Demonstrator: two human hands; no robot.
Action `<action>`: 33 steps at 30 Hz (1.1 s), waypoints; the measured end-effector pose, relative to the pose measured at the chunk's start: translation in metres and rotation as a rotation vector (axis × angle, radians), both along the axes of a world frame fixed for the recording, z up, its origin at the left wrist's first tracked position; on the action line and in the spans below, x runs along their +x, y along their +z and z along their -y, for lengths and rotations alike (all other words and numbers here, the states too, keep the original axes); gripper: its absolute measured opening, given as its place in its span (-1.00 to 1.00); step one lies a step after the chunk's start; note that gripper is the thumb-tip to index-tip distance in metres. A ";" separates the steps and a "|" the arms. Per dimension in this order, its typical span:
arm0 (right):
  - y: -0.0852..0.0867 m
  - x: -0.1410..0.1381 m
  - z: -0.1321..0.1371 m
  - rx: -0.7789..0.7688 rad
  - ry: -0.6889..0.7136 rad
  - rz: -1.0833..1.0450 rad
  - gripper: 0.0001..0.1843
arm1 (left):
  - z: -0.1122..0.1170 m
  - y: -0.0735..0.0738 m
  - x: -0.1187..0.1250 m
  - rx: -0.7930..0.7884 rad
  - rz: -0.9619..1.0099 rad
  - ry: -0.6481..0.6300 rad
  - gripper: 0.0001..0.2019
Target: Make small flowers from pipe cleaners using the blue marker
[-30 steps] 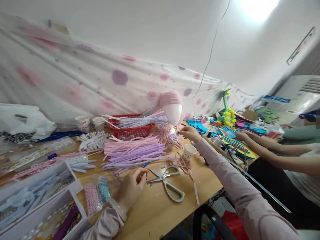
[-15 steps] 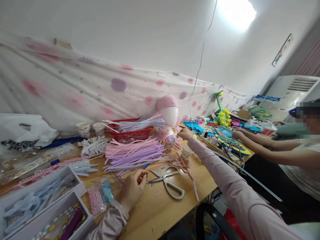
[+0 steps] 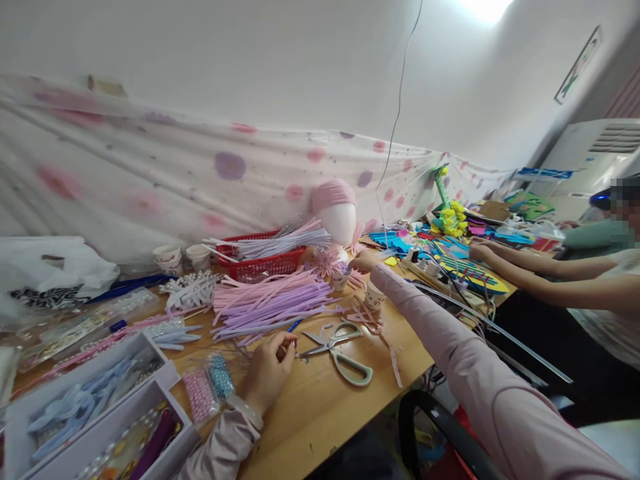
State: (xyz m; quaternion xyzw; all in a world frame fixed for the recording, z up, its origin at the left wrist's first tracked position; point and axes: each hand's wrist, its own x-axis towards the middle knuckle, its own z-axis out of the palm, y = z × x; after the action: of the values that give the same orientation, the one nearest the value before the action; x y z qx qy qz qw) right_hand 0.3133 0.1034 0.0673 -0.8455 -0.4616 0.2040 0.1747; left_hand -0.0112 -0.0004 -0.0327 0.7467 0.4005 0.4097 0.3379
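My left hand (image 3: 273, 369) rests on the wooden table with thumb and fingers pinched together on something tiny and dark that I cannot make out. A blue pen-like stick (image 3: 295, 325) lies just beyond it. Open scissors (image 3: 336, 349) with pale handles lie to its right, the blade tips close to my fingers. My right hand (image 3: 366, 261) reaches far forward, fingers curled at the rim of a small paper cup (image 3: 340, 280) with purplish bits in it. What those fingertips pinch is too small to see. Another paper cup (image 3: 374, 296) stands under my right wrist.
Pink and purple fuzzy stems (image 3: 273, 303) lie before a red basket (image 3: 263, 265). A white head form (image 3: 336, 220) stands behind. Bead packets (image 3: 201, 395) and grey boxes (image 3: 100, 407) sit left. At right, another person's hands (image 3: 483, 250) are near a colourful board (image 3: 473, 275).
The view has shifted slightly. My right hand has stayed by the small cup, its fingers a little lower at the rim. My left hand keeps its pinch in nearly the same place.
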 end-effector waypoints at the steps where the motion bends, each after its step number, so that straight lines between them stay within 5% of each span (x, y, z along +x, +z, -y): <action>1: -0.001 -0.001 -0.002 -0.005 0.003 0.010 -0.65 | 0.000 0.001 0.000 -0.002 -0.004 0.002 -0.80; 18: 0.004 -0.010 0.001 -0.073 0.119 0.207 -0.66 | 0.001 0.001 -0.002 0.045 -0.083 0.020 -0.82; 25: 0.031 -0.031 0.023 0.223 0.193 0.502 -0.57 | -0.004 -0.004 -0.006 0.193 -0.184 0.031 -0.78; 29: 0.029 -0.072 0.036 0.289 0.517 0.551 -0.46 | -0.005 -0.001 -0.010 0.243 -0.281 0.115 -0.77; 33: -0.003 -0.114 0.050 0.138 0.966 0.503 -0.87 | -0.006 0.000 -0.012 0.268 -0.360 0.156 -0.81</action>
State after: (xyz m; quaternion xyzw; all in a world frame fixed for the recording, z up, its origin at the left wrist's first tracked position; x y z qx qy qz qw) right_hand 0.1993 0.0533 0.0646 -0.5465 -0.8372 0.0218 0.0006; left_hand -0.0230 0.0054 -0.0331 0.8127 0.4528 0.3444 0.1262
